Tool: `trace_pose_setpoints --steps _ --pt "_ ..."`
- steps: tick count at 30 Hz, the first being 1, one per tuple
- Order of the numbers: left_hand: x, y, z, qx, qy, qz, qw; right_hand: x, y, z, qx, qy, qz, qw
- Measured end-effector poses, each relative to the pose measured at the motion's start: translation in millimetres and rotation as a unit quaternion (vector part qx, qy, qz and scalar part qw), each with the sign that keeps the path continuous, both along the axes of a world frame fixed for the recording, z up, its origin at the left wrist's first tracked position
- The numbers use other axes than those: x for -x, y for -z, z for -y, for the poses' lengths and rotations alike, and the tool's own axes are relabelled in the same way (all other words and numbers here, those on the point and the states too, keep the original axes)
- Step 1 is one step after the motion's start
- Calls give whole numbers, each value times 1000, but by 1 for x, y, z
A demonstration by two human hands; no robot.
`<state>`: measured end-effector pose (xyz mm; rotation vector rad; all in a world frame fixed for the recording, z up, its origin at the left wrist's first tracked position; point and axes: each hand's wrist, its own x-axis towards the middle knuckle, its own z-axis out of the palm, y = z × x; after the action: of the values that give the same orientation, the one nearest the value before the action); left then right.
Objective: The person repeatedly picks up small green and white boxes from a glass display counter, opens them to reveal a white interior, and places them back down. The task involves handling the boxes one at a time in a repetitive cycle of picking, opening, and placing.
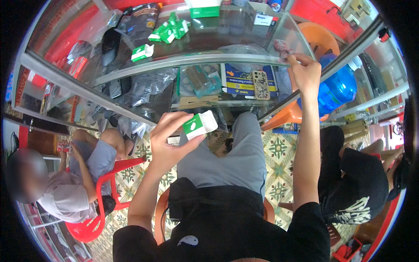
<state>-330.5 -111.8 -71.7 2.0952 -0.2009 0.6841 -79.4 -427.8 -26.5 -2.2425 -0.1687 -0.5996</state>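
Observation:
My left hand (166, 144) holds a small green and white carton (198, 125) above my lap, its white end flaps standing open toward the right. Up at the right end of the glass shelf (205, 56), my right hand (306, 74) has its thumb and forefinger pinched together. A small clear bag with something reddish in it (281, 47) lies right by those fingertips; what they grip is too small to make out. More green cartons (170, 30) are heaped on the shelf, and a single green carton (142, 52) lies nearer its front edge.
A larger green and white box (204, 8) and a white open carton (262, 15) stand farther back. Below the shelf lie a patterned phone case (261, 85) and plastic bags (150, 83). A blue water jug (336, 87) is at right. Seated people flank me, one on a red chair (102, 209).

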Motion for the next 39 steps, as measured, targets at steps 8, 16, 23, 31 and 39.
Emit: trace_pose_setpoints --steps 8,16,23,31,39 --pt "-15 -17 -38 -78 -59 34 995 10 30 -3 191 58 142 970" --pt "-88 -49 -118 -183 -169 82 965 39 27 -3 207 55 175 961" --pt "-150 -60 -190 -333 -189 89 919 69 24 -6 161 33 140 976" --pt "-172 -69 -124 -367 -148 90 914 90 35 0 135 8 146 980" --pt "-202 -61 -105 -333 -214 77 915 108 33 -16 96 -36 132 986"
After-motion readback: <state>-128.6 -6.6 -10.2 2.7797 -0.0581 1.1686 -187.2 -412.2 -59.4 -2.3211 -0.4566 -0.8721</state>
